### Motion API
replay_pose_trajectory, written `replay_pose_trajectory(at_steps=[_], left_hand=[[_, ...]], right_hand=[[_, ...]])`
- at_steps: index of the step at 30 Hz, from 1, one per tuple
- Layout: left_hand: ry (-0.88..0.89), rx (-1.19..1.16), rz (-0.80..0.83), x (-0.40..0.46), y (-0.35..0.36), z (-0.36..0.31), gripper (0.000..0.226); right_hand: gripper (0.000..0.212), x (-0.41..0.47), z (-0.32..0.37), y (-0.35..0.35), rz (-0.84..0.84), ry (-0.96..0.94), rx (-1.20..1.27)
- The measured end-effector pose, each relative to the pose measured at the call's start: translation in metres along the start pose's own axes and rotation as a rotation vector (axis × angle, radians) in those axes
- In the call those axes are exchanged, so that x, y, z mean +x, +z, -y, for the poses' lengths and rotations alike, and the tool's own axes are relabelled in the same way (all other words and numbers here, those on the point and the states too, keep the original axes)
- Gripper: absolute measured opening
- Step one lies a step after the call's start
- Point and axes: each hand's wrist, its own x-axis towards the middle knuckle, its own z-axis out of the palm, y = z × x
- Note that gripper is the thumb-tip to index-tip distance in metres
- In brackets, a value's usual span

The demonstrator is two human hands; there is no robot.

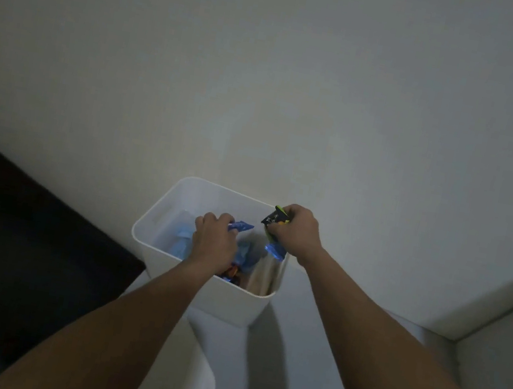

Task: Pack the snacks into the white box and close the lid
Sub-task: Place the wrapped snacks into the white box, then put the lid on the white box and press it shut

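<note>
Your left hand [213,242] grips a blue packet [241,226] over the open white box [153,227]; your right hand [297,232] clutches a black-and-yellow packet [274,220] at the box's right rim. You look mid-packing, with the lid not yet on. Next, I'd judge, lower both packets in and let go. A white rounded piece [197,386] below the box may be the lid, though that is uncertain. The snacks already inside are dim and partly covered by your left hand.
</note>
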Motion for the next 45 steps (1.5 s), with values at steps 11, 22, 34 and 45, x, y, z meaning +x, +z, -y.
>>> replay_pose_trajectory(at_steps=[11,22,34,45], left_hand=[[-0.083,-0.375,0.008,0.002,-0.033,0.066,0.033],[0.014,-0.362,-0.331,-0.029,-0.058,0.122,0.021],[-0.135,-0.170,-0.165,-0.106,-0.056,0.209,0.031],[-0.582,0.287,0.114,-0.192,-0.049,0.290,0.072]], right_hand=[[0.031,0.000,0.008,0.056,-0.001,-0.026,-0.083],[0.006,-0.058,0.047,0.059,0.282,-0.068,0.124],[0.009,-0.117,0.011,0.133,0.566,-0.070,-0.175],[0.084,-0.145,-0.049,0.185,0.744,-0.078,-0.620]])
